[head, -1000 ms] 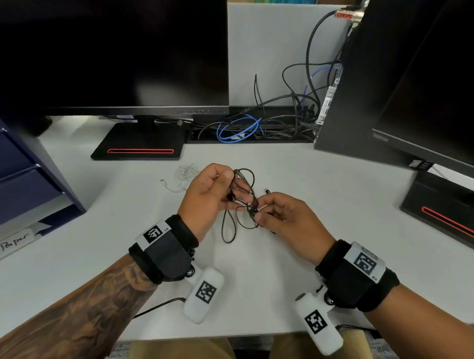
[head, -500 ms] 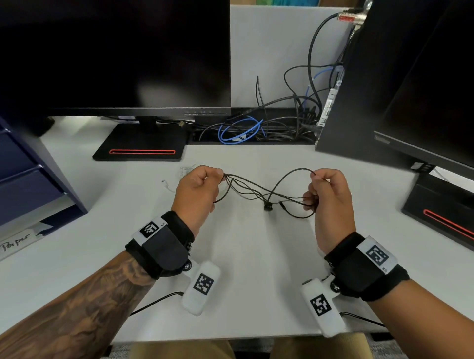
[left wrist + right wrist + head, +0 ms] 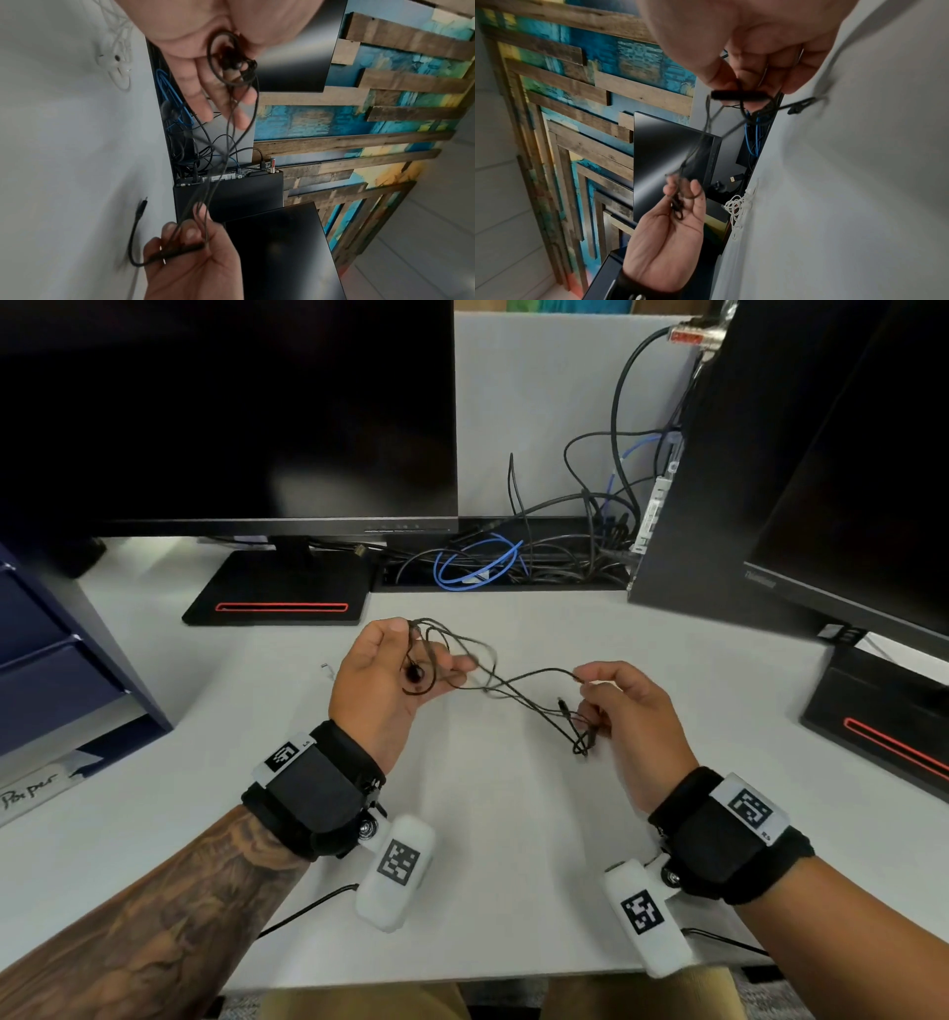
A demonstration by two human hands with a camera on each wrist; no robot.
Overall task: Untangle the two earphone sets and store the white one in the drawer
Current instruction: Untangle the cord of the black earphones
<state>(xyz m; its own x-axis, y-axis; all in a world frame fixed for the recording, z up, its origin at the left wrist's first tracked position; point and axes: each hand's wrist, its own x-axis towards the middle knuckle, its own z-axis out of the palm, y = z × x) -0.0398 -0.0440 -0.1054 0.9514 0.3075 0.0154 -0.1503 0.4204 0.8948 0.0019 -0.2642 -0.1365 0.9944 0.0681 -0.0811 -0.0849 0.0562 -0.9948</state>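
Your left hand (image 3: 382,677) is palm up above the desk (image 3: 488,839), fingers loosely half-curled around a bundle of the black earphones (image 3: 493,680). An earbud and a few cable loops sit in the palm, with the cable draped over the fingertips (image 3: 205,109); the thumb is up beside the loops. It's a loose grasp, not a clench.

Your right hand (image 3: 624,711) pinches the other end. Thumb and index close on the cable and a slim black inline piece (image 3: 739,95), and the other fingers curl in behind. A short tail with the plug (image 3: 142,205) hangs free below this hand, just off the desk surface.

Between your hands the black cable runs slack in several strands, blurred mid-span.

The white earphones (image 3: 741,203) lie apart from the black set, in a loose heap on the desk just beyond your left hand, near the monitor base (image 3: 280,588). Neither hand touches them. The blue drawer unit (image 3: 51,660) stands at the desk's far left, well apart from the white set.
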